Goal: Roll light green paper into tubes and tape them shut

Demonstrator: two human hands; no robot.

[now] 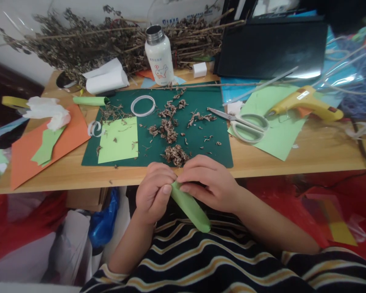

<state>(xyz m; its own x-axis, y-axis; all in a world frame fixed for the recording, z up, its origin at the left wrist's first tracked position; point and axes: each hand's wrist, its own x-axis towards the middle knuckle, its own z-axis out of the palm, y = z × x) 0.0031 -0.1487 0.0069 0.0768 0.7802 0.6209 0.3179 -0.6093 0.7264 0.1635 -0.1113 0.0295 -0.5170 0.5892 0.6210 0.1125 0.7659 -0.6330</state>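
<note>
A rolled green paper tube slants down over my lap, its upper end between both hands at the table's front edge. My left hand is closed on that end, with the thumb laid along its side. From the other side, my right hand pinches the same end with thumb and fingers. The fingertips hide the top of the tube. Just beyond the hands, crumbled dried leaves lie on a dark green cutting mat. A square of light green paper rests on the mat's left part.
White-handled scissors and a yellow glue gun lie to the right on green paper. A white bottle stands uncapped behind the mat, near a ring of tape. Dried branches line the back; orange paper sits left.
</note>
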